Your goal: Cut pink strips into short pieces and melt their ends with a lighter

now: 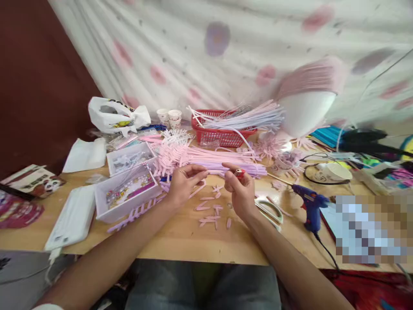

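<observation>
My left hand is closed in a pinch on a bent pink pipe cleaner, part of which hangs below the fingers. Facing it a short gap to the right, my right hand is wrapped round a small red lighter; only its top end shows and no flame can be made out. Short cut pieces of pink pipe cleaner lie scattered on the table between and below the hands. Behind the hands are bundles of long pink pipe cleaners and lilac pipe cleaners. Scissors lie beside my right wrist.
A blue glue gun with a cord lies at right. At left are a white bead box, a second box and a white power bank. A red basket of pipe cleaners and paper cups stand behind.
</observation>
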`<state>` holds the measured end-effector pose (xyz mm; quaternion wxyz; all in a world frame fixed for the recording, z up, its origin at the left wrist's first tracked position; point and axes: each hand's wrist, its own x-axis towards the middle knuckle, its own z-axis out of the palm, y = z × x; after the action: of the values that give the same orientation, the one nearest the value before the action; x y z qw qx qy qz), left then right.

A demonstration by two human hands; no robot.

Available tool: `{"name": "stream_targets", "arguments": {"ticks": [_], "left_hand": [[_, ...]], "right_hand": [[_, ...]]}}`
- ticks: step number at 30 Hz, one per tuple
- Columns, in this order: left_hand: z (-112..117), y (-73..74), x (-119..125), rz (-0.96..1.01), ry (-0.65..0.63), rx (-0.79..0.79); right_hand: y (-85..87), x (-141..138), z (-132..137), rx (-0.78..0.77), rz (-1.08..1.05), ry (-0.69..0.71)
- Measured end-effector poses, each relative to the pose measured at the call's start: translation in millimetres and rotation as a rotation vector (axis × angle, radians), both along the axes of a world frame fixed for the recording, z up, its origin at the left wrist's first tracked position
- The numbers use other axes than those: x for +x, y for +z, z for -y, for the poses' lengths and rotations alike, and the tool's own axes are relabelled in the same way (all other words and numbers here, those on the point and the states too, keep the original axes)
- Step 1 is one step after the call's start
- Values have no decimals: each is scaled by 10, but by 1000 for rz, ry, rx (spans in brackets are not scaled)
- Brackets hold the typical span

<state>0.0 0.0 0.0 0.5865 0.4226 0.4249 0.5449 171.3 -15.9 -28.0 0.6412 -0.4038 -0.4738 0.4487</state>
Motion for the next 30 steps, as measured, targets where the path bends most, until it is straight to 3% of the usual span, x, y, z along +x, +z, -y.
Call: {"name": "stream_targets", "arguments": {"ticks": [4,7,13,18,23,27,30], "left_hand": [[26,-13,3,-17,-5,11],[22,-13,-2,-14,5,14],[11,-5,-11,-7,-33,9],[12,-6,-12,14,-43,-12],[9,-5,-7,3,-56,-11],[4,-3,-8,-4,-37,2],[-3,-3,-13,-12,-5,20]], "right_hand": [[63,-27,30,154,280,-185],[104,-40,63,185,335,-258],[117,-26,46,231,344,-249],[98,9,26,141,277,-222],[97,-1,44,207,362,-226],[69,-2,36,84,184,-292],[64,-14,25,-19,86,-164]]}}
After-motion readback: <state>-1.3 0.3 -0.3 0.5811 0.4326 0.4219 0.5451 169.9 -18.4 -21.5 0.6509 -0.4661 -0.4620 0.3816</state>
